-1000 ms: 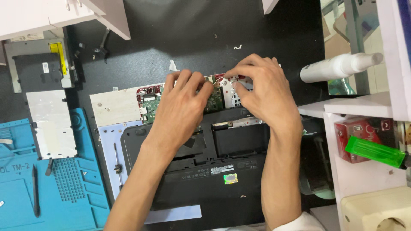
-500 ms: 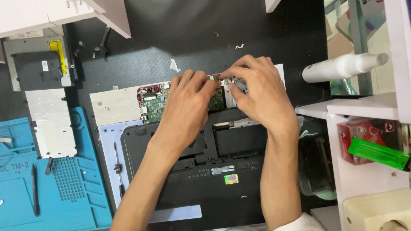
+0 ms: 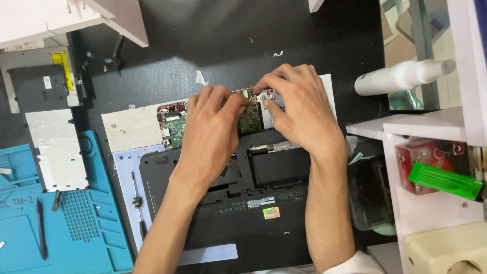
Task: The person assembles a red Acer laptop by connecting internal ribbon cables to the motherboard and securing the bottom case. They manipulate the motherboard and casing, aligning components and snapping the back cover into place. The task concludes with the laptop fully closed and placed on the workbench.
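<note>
Left hand grip: the left hand (image 3: 210, 129) lay palm-down over the green circuit board (image 3: 249, 117), fingertips pressing its upper edge; whether they pinched it could not be told.
Right hand grip: the right hand (image 3: 299, 109) curled over the board's right end, fingertips bent onto a silver metal bracket (image 3: 269, 96); a closed grasp could not be confirmed.
Board position: it sat in the open top of the black laptop base (image 3: 243, 208), mostly hidden by both hands.
Board axis: its long axis ran left to right, parallel to the laptop's rear edge.
Left of laptop: a blue work mat (image 3: 76, 223) holding a metal plate (image 3: 53, 147).
Right: a white spray bottle (image 3: 401, 77) lying on its side and a green-handled tool (image 3: 444, 180) on a white shelf (image 3: 431, 127).
</note>
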